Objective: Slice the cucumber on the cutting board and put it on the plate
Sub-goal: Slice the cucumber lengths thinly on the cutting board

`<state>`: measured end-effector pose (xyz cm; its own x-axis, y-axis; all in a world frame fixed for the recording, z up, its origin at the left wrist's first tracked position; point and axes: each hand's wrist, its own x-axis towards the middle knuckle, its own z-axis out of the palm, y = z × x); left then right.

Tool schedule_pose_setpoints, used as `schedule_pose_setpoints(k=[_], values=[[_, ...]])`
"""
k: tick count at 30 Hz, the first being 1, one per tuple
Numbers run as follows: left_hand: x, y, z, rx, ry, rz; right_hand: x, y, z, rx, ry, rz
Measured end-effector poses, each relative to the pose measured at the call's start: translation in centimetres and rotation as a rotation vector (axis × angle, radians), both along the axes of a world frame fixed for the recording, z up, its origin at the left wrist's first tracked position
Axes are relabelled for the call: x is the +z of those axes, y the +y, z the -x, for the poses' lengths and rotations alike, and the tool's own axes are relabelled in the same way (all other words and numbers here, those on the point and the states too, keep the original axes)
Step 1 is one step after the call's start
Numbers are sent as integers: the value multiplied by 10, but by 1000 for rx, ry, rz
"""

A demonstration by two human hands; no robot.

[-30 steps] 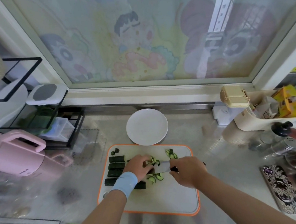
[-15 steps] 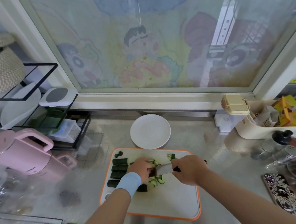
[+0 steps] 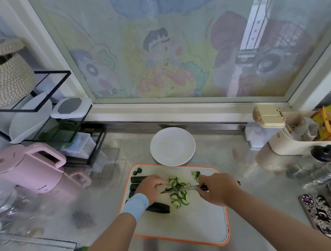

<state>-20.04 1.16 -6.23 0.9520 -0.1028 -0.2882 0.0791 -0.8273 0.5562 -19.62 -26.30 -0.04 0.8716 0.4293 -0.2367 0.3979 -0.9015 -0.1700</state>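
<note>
Board (image 3: 196,226) on counter. Plate (image 3: 172,146) just behind board. Right hand (image 3: 217,188) grips knife (image 3: 182,188), blade lying across slices (image 3: 179,199) mid-board. Left hand (image 3: 151,188): fingers curled down at blade tip, hold hidden. Cucumber (image 3: 158,207) lengths on board's left.

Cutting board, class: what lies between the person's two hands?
In the head view, a heap of cucumber slices and the blade of the knife lie between the left hand and the right hand.
</note>
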Motion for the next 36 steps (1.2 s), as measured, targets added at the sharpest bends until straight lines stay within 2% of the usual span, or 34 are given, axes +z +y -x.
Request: schedule_pose_setpoints(k=[4, 6, 8, 11, 14, 18, 22, 25, 31, 36], values=[[-6, 1, -1, -203, 140, -147, -1, 6, 3, 37, -28, 15], [-8, 0, -6, -197, 273, -247, 1, 7, 4, 61, -33, 42], [-13, 2, -6, -98, 352, -215, 2, 6, 5, 60, -36, 53], [-14, 4, 2, 39, 240, -65, 2, 7, 8, 24, -33, 58], [-15, 8, 8, 135, 250, 81, 3, 8, 11, -104, 28, 38], [-14, 16, 7, 170, 124, -68, -4, 9, 18, -400, 211, -91], [-14, 16, -3, -94, -2, -328, -21, 18, 28, -590, 356, -297], [-18, 10, -11, -172, 22, -394, -31, 32, 38, -644, 428, -366], [-25, 10, -22, -48, -41, -364, -48, 52, 56, -766, 480, -439], [-27, 14, -6, -185, -87, -491, -55, 56, 64, -778, 467, -434]])
